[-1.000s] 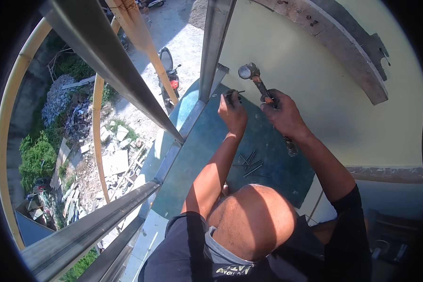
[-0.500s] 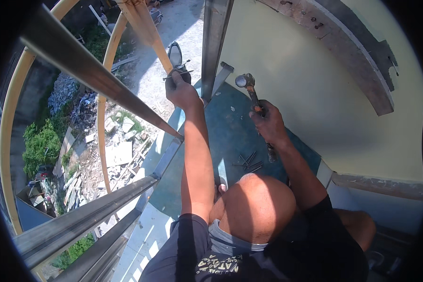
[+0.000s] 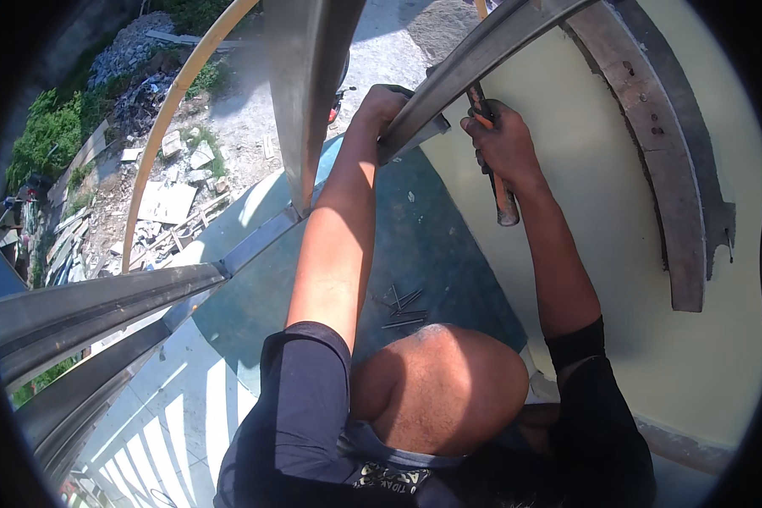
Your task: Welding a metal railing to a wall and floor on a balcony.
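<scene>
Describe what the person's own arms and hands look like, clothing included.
The left sleeve and right sleeve are dark, plain and short, ending around elbow level. Below them the forearms are bare, with no watch or bracelet in sight. The right hand wears no glove; the left hand looks ungloved too, though partly hidden.

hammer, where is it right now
In the head view, the hammer is in the upper part, right of centre, gripped in the right hand, its upper end hidden behind the slanting metal bar.
</scene>
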Tool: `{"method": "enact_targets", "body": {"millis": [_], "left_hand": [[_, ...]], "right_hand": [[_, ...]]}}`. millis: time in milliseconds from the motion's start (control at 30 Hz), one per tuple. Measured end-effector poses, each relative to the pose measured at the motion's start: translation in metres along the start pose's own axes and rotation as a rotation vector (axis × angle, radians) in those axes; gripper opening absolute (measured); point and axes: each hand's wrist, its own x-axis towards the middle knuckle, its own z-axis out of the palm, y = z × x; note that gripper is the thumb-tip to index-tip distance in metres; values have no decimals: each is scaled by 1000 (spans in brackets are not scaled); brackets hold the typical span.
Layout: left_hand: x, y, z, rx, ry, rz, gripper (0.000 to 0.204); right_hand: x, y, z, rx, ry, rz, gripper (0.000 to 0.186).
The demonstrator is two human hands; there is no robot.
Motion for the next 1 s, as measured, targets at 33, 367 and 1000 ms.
{"method": "enact_targets", "body": {"millis": [33, 367, 1000], "left_hand": [[-5, -1, -2, -31, -23, 1, 29], [57, -67, 6, 88, -102, 109, 38], [50, -59, 14, -254, -351, 80, 34]], "right_hand": [[11, -2, 4, 0, -15, -11, 25], [77, -10, 22, -366, -77, -318, 33], [96, -29, 24, -756, -211, -739, 25]]}}
